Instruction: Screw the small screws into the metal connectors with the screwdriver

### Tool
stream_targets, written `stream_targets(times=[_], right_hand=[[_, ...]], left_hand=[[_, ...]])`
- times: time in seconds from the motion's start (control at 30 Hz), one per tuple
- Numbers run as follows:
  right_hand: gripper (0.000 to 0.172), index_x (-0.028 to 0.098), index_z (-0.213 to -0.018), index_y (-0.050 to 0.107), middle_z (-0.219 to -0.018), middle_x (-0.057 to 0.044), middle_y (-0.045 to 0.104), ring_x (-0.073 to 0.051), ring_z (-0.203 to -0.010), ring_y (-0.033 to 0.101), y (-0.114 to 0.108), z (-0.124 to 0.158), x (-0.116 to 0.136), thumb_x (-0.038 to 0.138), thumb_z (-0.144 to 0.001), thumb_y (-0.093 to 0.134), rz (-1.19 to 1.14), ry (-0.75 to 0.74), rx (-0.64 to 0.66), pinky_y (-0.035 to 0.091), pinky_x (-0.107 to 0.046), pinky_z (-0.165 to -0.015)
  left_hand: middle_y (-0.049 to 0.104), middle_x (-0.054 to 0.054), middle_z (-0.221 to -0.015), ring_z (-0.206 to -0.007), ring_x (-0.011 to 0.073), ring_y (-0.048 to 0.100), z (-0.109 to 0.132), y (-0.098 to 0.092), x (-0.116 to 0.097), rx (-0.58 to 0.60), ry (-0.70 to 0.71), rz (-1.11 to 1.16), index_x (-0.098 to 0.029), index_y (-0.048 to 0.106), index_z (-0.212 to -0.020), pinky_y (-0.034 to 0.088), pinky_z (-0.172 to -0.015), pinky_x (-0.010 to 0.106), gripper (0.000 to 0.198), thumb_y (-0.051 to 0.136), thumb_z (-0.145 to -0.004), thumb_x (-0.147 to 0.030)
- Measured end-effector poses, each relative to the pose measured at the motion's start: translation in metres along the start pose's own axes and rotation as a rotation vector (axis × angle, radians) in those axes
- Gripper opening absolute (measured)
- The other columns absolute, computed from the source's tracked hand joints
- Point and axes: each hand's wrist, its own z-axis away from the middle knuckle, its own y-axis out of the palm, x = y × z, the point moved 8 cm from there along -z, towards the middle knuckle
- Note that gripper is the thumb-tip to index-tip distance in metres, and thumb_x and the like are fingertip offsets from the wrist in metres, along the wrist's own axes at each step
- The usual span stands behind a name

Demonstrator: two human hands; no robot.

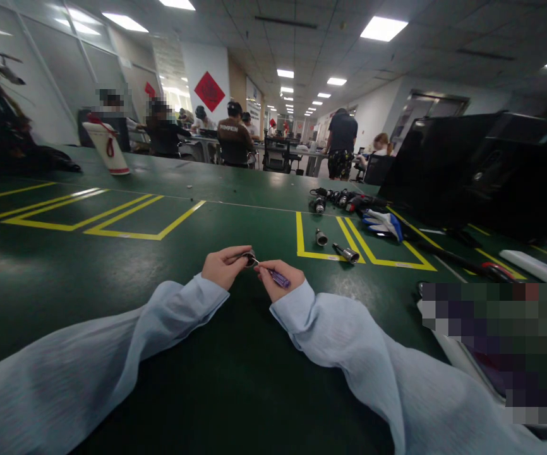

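Over the middle of the green table, my left hand [226, 265] is closed on a small round metal part [249, 258], pinched between thumb and fingers. My right hand [283, 278] grips a small screwdriver [280, 279] with a purple see-through handle. Its thin shaft points left and its tip meets the round part; whether it sits inside or against it is too small to tell. To the right, inside a yellow-taped area, lie a short metal socket-like piece [321, 237] and a longer one with a stem [347, 254].
Black cables with metal connectors [319, 203] and a blue-and-white glove [381, 224] lie at the right. Large black monitors [482, 170] stand behind them. A white paper cup [107, 148] stands at the far left. A partly blurred tablet-like device [472, 366] lies at right front.
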Motion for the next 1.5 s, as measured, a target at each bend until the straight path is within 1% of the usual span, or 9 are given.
stream_targets(times=[0.2, 0.33, 0.4, 0.6, 0.83, 1.0, 1.17, 1.3, 1.5], right_hand=[[0.018, 0.015, -0.079, 0.063, -0.073, -0.007, 0.068, -0.014, -0.066, 0.063, 0.002, 0.001, 0.017, 0.02, -0.075, 0.047, 0.167, -0.186, 0.036, 0.051, -0.025, -0.064], [0.018, 0.015, -0.075, 0.064, -0.07, -0.006, 0.068, -0.014, -0.062, 0.063, -0.001, 0.004, 0.029, 0.019, -0.074, 0.046, 0.223, -0.359, -0.035, 0.05, -0.023, -0.062], [0.018, 0.014, -0.075, 0.064, -0.069, -0.006, 0.068, -0.014, -0.062, 0.063, -0.002, 0.006, 0.032, 0.018, -0.074, 0.046, 0.229, -0.401, -0.059, 0.05, -0.023, -0.062], [0.018, 0.014, -0.076, 0.063, -0.069, -0.006, 0.068, -0.013, -0.061, 0.063, -0.002, 0.006, 0.031, 0.018, -0.074, 0.046, 0.257, -0.404, -0.055, 0.049, -0.022, -0.062], [0.019, 0.014, -0.076, 0.063, -0.07, -0.006, 0.068, -0.014, -0.061, 0.063, 0.0, 0.006, 0.03, 0.019, -0.075, 0.045, 0.269, -0.425, -0.063, 0.049, -0.023, -0.061], [0.019, 0.015, -0.076, 0.063, -0.07, -0.005, 0.069, -0.013, -0.063, 0.063, 0.001, 0.006, 0.029, 0.019, -0.075, 0.045, 0.259, -0.416, -0.057, 0.05, -0.022, -0.063], [0.02, 0.016, -0.076, 0.064, -0.07, -0.005, 0.069, -0.014, -0.062, 0.064, 0.001, 0.006, 0.03, 0.019, -0.076, 0.045, 0.265, -0.408, -0.056, 0.05, -0.023, -0.062], [0.019, 0.013, -0.076, 0.064, -0.071, -0.007, 0.069, -0.015, -0.063, 0.064, -0.002, 0.005, 0.032, 0.018, -0.075, 0.046, 0.24, -0.36, -0.043, 0.05, -0.024, -0.064], [0.018, 0.013, -0.076, 0.065, -0.073, -0.007, 0.069, -0.016, -0.067, 0.064, -0.003, 0.004, 0.033, 0.016, -0.074, 0.047, 0.259, -0.287, -0.018, 0.05, -0.025, -0.067]], left_hand=[[0.069, 0.008, -0.074, -0.071, 0.021, 0.065, 0.006, 0.001, -0.008, -0.003, -0.018, -0.036, -0.007, 0.067, -0.082, 0.055, -0.069, 0.032, 0.035, 0.065, -0.051, -0.024], [0.069, 0.007, -0.071, -0.067, 0.0199, 0.065, 0.005, 0.0, -0.006, -0.01, -0.016, -0.051, -0.007, 0.067, -0.082, 0.056, -0.066, 0.031, 0.033, 0.062, -0.053, -0.022], [0.069, 0.007, -0.069, -0.066, 0.0198, 0.065, 0.004, 0.0, -0.005, -0.009, -0.011, -0.056, -0.008, 0.067, -0.082, 0.056, -0.066, 0.031, 0.032, 0.062, -0.053, -0.022], [0.07, 0.008, -0.073, -0.068, 0.0201, 0.065, 0.005, 0.002, -0.008, 0.013, 0.007, -0.062, -0.007, 0.067, -0.084, 0.056, -0.066, 0.031, 0.033, 0.061, -0.054, -0.022], [0.07, 0.008, -0.074, -0.07, 0.0207, 0.065, 0.007, 0.003, -0.012, 0.018, -0.003, -0.097, -0.007, 0.067, -0.084, 0.056, -0.066, 0.031, 0.032, 0.06, -0.056, -0.02], [0.07, 0.007, -0.071, -0.064, 0.0181, 0.065, 0.007, 0.002, -0.014, 0.009, 0.032, -0.175, -0.008, 0.067, -0.083, 0.056, -0.065, 0.029, 0.03, 0.056, -0.058, -0.019], [0.07, 0.006, -0.07, -0.063, 0.017, 0.065, 0.007, 0.004, -0.014, 0.012, 0.021, -0.117, -0.007, 0.067, -0.082, 0.056, -0.063, 0.028, 0.029, 0.057, -0.058, -0.018], [0.07, 0.006, -0.068, -0.062, 0.0172, 0.065, 0.007, 0.003, -0.013, -0.002, 0.015, -0.106, -0.007, 0.067, -0.081, 0.056, -0.063, 0.028, 0.028, 0.058, -0.057, -0.017], [0.07, 0.006, -0.072, -0.067, 0.0184, 0.066, 0.007, 0.002, -0.01, -0.004, 0.013, -0.106, -0.008, 0.067, -0.083, 0.056, -0.065, 0.028, 0.029, 0.059, -0.057, -0.018]])
